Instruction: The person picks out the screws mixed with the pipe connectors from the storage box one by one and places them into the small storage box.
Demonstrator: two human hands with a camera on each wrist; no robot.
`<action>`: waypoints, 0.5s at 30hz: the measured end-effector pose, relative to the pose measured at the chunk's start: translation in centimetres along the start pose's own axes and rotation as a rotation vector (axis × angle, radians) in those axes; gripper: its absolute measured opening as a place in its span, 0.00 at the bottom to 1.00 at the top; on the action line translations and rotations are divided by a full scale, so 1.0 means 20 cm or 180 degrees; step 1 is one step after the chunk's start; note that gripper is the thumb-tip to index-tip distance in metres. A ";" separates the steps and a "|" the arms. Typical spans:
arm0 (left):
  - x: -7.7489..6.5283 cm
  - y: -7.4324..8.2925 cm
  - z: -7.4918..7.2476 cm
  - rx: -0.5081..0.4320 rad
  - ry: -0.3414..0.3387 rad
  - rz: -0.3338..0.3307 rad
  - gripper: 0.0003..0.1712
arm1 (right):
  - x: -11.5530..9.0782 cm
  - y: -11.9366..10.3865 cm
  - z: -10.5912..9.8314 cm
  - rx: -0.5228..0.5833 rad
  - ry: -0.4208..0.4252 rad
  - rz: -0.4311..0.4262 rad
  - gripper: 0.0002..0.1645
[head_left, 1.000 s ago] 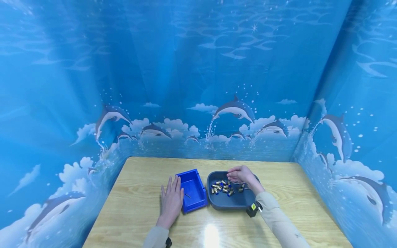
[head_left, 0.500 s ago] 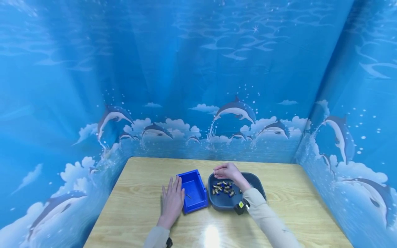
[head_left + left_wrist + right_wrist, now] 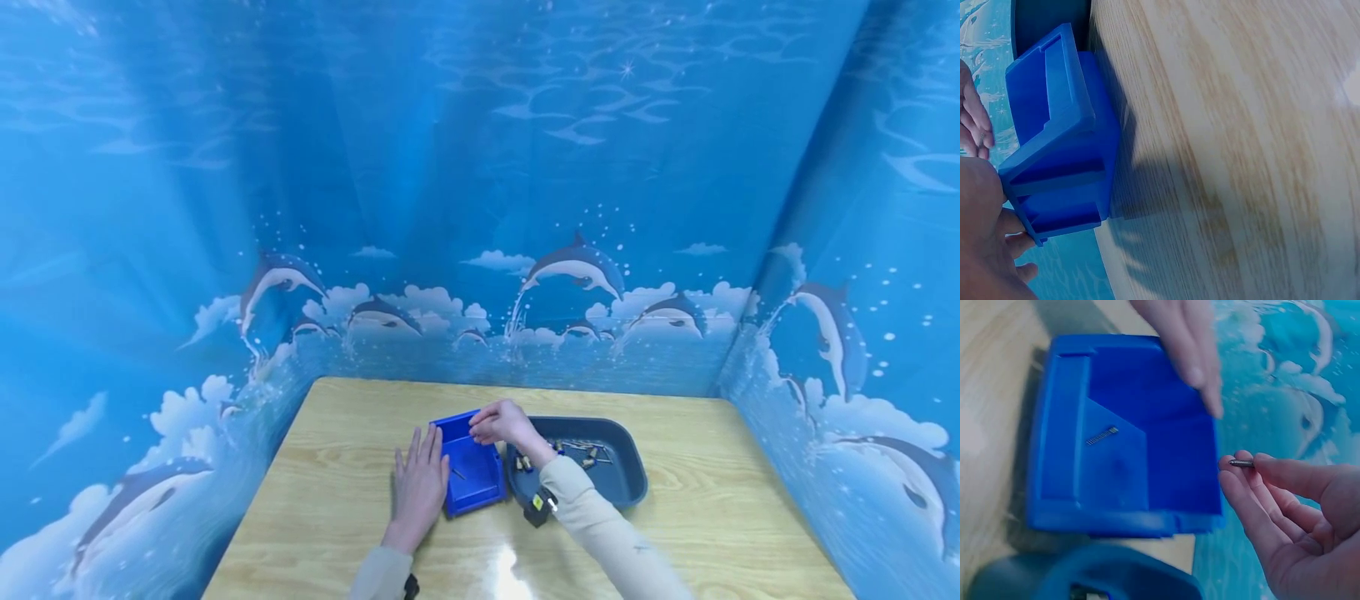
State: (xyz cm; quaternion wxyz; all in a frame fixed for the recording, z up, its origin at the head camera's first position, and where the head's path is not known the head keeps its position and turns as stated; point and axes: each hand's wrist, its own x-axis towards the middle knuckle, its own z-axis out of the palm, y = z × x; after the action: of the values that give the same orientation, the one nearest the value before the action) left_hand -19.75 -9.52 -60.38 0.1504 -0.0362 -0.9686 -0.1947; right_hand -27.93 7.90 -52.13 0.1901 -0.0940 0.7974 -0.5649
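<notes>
My right hand (image 3: 504,423) pinches a small metal screw (image 3: 1242,463) between thumb and fingertips, over the back right part of the blue bin (image 3: 474,487). Its point shows past the fingertips in the right wrist view. A second screw (image 3: 1102,435) lies on the bin floor, where its thread is visible. My left hand (image 3: 422,483) rests along the bin's left side with straight fingers, the thumb at the rim. Right of the bin stands a dark grey tray (image 3: 633,475), holding brass fittings (image 3: 525,462) with blue ends and several long screws (image 3: 581,446). My right forearm hides part of the tray.
Bin and tray stand side by side on a light wood table (image 3: 337,433), almost touching. A blue dolphin-print curtain (image 3: 480,208) closes off the back and both sides. Glare (image 3: 510,575) shines off the tabletop near the front.
My right hand has moved left from over the grey tray to over the blue bin, with more of the tray's right side now showing. My left hand has stayed at the bin.
</notes>
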 end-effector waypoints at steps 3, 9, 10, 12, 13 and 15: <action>0.00 0.00 -0.01 0.0012 0.0001 0.0014 0.31 | 0.01 0.01 0.07 -0.0173 -0.0002 -0.0070 0.11; 0.00 0.01 -0.02 0.0031 0.0007 0.0030 0.31 | 0.03 0.05 0.18 -0.0950 0.0091 -0.0371 0.04; 0.00 0.01 -0.02 0.0033 0.0011 0.0028 0.31 | 0.03 0.05 0.19 -0.1155 0.0127 -0.0430 0.04; 0.00 0.01 -0.02 0.0026 0.0038 0.0036 0.30 | 0.04 0.07 0.21 -0.1637 0.0229 -0.0621 0.05; 0.00 0.00 -0.02 0.0026 0.0057 0.0049 0.30 | 0.04 0.07 0.22 -0.1855 0.0277 -0.0703 0.05; 0.00 0.00 -0.02 0.0007 0.0080 0.0054 0.30 | 0.05 0.09 0.24 -0.2222 0.0364 -0.0851 0.06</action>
State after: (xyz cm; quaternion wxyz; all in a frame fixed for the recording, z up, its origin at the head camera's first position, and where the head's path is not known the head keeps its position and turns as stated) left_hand -19.64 -9.62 -60.07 0.1642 -0.0418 -0.9665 -0.1928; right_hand -26.78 4.00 -55.34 0.0264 -0.2247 0.9320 -0.2833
